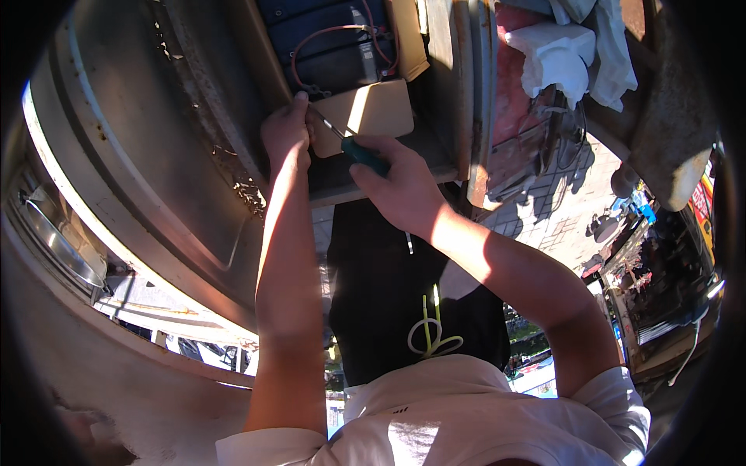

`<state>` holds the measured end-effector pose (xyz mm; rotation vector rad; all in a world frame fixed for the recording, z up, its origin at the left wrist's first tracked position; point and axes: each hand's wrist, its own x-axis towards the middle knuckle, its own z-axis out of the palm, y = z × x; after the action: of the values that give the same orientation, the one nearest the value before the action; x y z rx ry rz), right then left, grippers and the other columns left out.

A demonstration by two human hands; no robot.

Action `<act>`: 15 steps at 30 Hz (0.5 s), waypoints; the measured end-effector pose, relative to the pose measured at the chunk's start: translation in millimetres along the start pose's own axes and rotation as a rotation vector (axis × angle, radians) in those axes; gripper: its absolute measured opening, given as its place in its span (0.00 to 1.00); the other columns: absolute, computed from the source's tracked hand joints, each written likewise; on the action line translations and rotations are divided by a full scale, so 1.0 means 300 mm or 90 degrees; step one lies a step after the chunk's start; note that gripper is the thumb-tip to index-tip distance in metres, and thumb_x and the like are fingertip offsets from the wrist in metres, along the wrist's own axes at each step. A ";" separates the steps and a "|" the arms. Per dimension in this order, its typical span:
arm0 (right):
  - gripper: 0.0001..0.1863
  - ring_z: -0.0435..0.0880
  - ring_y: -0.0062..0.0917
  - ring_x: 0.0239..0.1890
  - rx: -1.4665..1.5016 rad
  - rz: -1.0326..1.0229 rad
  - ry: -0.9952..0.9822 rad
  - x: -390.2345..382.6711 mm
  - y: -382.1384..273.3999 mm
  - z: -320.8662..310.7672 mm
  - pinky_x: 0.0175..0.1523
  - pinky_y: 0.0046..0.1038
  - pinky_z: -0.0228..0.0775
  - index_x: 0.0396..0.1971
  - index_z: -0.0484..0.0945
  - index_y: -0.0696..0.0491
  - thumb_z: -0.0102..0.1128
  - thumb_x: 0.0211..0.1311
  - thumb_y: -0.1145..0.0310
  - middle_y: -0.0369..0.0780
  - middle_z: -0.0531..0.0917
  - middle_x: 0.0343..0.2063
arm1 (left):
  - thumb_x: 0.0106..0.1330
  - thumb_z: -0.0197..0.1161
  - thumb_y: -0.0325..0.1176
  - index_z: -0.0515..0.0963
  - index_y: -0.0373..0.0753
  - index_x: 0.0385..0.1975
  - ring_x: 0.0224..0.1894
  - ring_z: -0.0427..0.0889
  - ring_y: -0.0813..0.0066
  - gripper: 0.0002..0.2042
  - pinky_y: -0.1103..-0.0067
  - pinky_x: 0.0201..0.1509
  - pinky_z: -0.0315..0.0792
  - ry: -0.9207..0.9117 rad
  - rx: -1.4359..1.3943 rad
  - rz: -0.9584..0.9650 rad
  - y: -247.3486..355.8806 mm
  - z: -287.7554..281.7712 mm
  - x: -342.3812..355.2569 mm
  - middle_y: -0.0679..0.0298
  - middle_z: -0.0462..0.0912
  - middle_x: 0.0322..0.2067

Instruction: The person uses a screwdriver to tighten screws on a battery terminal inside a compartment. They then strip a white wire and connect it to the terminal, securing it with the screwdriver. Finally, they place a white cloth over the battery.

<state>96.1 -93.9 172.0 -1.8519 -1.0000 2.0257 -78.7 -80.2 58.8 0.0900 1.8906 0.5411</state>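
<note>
My right hand [404, 182] is wrapped round the dark green handle of a screwdriver [366, 157]. Its thin metal shaft slants up and left, and the tip ends beside my left hand [287, 133]. The fingers of my left hand are closed at the box's left front corner, its thumb near the end of a reddish cable [326, 31]; whatever it grips is hidden. Dark blue battery-like blocks [326, 58] sit in an open cardboard box, joined by that cable. A tan cardboard flap [381, 113] hangs at the front, under the screwdriver.
A rusty metal compartment surrounds the box, with a curved metal panel [171, 147] on the left and a metal post [462, 101] on the right. Torn white foam pieces [552, 58] stand at upper right. Paving [559, 206] and scattered clutter lie beyond.
</note>
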 end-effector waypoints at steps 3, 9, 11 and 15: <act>0.25 0.85 0.41 0.39 -0.065 0.004 0.015 0.012 -0.029 0.030 0.46 0.33 0.74 0.53 0.72 0.63 0.58 0.59 0.65 0.54 0.83 0.35 | 0.67 0.60 0.36 0.79 0.29 0.26 0.27 0.79 0.63 0.15 0.70 0.36 0.72 0.036 0.175 0.112 -0.006 0.029 0.025 0.54 0.81 0.24; 0.25 0.85 0.35 0.38 -0.068 0.043 0.020 0.040 -0.052 0.049 0.45 0.31 0.74 0.54 0.71 0.64 0.59 0.60 0.64 0.52 0.83 0.33 | 0.67 0.54 0.33 0.79 0.30 0.31 0.26 0.75 0.73 0.12 0.73 0.34 0.70 -0.009 0.360 0.232 -0.031 0.058 0.022 0.58 0.78 0.22; 0.25 0.85 0.34 0.37 -0.063 0.046 0.021 0.049 -0.045 0.052 0.44 0.31 0.74 0.54 0.71 0.64 0.59 0.60 0.64 0.50 0.83 0.32 | 0.67 0.52 0.32 0.79 0.31 0.31 0.26 0.74 0.73 0.11 0.73 0.33 0.69 -0.027 0.359 0.236 -0.029 0.058 0.012 0.57 0.78 0.21; 0.25 0.85 0.32 0.36 -0.058 0.031 0.029 0.055 -0.027 0.061 0.43 0.30 0.74 0.54 0.71 0.63 0.58 0.61 0.64 0.49 0.83 0.31 | 0.65 0.51 0.32 0.78 0.31 0.30 0.25 0.72 0.74 0.11 0.75 0.32 0.68 -0.039 0.319 0.230 -0.016 0.053 0.000 0.59 0.76 0.20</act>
<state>73.6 -84.2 163.3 -1.9769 -1.0610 1.9872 -63.5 -79.3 52.3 0.7790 1.9204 0.2849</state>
